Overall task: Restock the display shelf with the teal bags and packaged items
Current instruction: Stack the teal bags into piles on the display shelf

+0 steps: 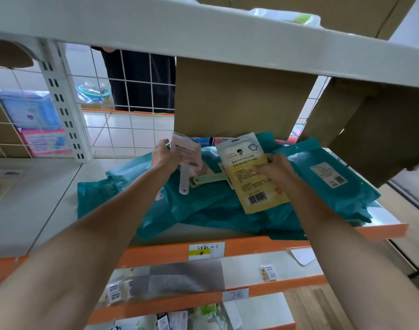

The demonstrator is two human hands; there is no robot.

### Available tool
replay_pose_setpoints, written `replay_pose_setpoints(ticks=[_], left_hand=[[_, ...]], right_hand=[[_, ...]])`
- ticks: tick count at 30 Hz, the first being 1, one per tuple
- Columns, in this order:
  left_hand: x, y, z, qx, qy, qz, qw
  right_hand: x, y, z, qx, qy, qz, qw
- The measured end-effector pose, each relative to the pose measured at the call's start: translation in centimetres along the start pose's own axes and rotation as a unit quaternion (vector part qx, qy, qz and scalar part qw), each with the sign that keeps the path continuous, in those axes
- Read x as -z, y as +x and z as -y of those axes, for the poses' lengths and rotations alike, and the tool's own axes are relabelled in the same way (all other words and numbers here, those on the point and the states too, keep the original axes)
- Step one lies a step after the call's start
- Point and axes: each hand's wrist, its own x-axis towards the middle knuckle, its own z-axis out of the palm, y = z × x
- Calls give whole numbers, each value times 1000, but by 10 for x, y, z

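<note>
Several teal bags [203, 208] lie heaped across the white shelf [384, 216] with its orange front edge. Another teal bag with a white label [322, 172] rests on the right of the heap. My left hand [164, 157] grips a pink packaged item [186, 151] held upright above the bags. My right hand [277, 169] holds a yellow-and-white packet with a barcode [249, 172] over the heap. A white handle and a green handle [209, 179] of packaged items lie on the bags between my hands.
A brown cardboard box [239, 98] stands at the back of the shelf, a second box [375, 129] tilts at the right. The shelf board above [203, 29] hangs low. A wire mesh back panel [122, 103] is at left. Lower shelves [227, 275] hold small packets.
</note>
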Motion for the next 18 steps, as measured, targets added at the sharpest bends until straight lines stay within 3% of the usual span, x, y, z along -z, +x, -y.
replay_pose_setpoints(ticks=[7, 14, 18], left_hand=[[23, -20, 1, -1, -38, 16, 999], [71, -28, 1, -56, 30, -17, 998], [107, -29, -7, -126, 116, -33, 985]], right_hand=[[3, -21, 10, -3, 104, -10, 995], [-7, -39, 41, 145, -13, -17, 989], [-15, -47, 68, 204, -105, -18, 973]])
